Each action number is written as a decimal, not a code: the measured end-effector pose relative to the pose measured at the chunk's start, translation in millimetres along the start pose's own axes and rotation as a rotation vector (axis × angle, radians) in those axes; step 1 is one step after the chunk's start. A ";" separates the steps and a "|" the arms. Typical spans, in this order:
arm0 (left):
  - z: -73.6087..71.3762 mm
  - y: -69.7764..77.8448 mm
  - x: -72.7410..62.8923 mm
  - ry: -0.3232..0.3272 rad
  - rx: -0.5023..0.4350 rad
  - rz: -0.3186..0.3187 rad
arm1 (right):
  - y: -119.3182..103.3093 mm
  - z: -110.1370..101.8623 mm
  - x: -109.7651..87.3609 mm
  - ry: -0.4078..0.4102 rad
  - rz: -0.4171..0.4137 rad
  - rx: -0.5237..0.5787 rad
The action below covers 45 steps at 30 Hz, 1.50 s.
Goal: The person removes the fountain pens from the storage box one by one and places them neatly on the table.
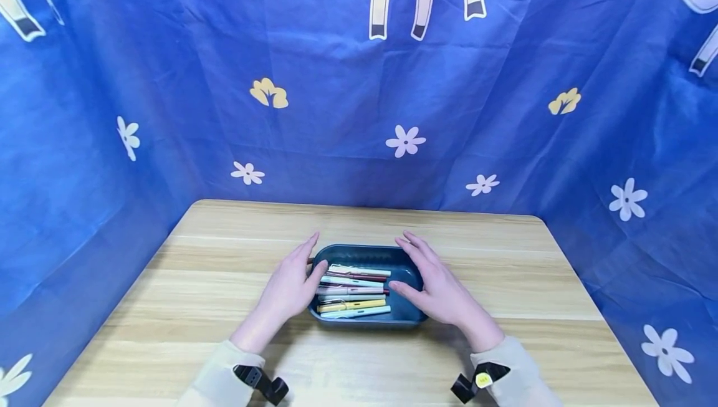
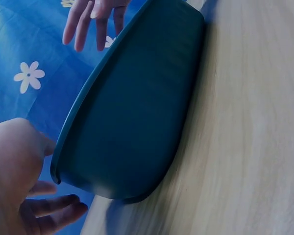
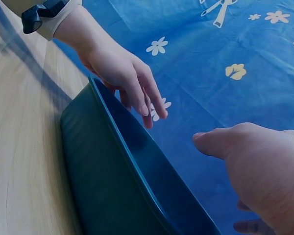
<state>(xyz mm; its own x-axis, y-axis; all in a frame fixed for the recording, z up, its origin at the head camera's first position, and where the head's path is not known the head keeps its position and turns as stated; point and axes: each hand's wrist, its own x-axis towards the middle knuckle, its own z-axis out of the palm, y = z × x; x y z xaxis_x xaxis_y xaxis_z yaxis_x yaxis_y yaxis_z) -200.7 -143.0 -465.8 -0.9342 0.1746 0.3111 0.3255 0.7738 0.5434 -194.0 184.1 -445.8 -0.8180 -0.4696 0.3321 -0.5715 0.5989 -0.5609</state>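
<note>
A dark teal rectangular bin (image 1: 406,315) stands on the table in the head view, with several pens lying side by side in its left part. Among them are a yellow pen (image 1: 359,304), a dark red pen (image 1: 367,277) and pale ones. My left hand (image 1: 290,285) is at the bin's left end, its thumb over the rim and its fingers along the outside. At the right end, my right hand (image 1: 440,288) has its thumb and fingers extended over the rim. Both hands look relaxed, and neither holds a pen. The left wrist view shows the bin's outer wall (image 2: 132,112) beside my left hand.
The bin rests on a light wood-grain table (image 1: 224,257) with rounded far corners. Blue fabric (image 1: 336,145) printed with flowers and animals hangs around the back and sides. A dark camera strap (image 1: 260,382) is on each sleeved wrist.
</note>
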 end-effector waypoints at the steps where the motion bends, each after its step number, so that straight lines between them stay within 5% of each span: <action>1: 0.1 0.2 0.5 0.000 -0.018 -0.015 | 0.4 0.8 0.9 0.001 -0.006 0.001; 21: 7.8 -2.4 0.7 0.009 -0.102 -0.067 | 2.4 12.6 15.2 -0.006 -0.003 -0.006; 45: 13.0 -4.3 0.0 0.027 -0.176 -0.118 | 5.1 22.4 36.1 -0.043 -0.019 0.165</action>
<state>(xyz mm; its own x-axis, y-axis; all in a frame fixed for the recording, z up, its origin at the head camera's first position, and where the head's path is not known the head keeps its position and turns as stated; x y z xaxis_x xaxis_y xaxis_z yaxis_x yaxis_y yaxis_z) -204.0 -138.5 -478.3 -0.9639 0.0709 0.2568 0.2368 0.6693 0.7043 -225.1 155.6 -453.6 -0.8019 -0.5093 0.3125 -0.5653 0.4772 -0.6729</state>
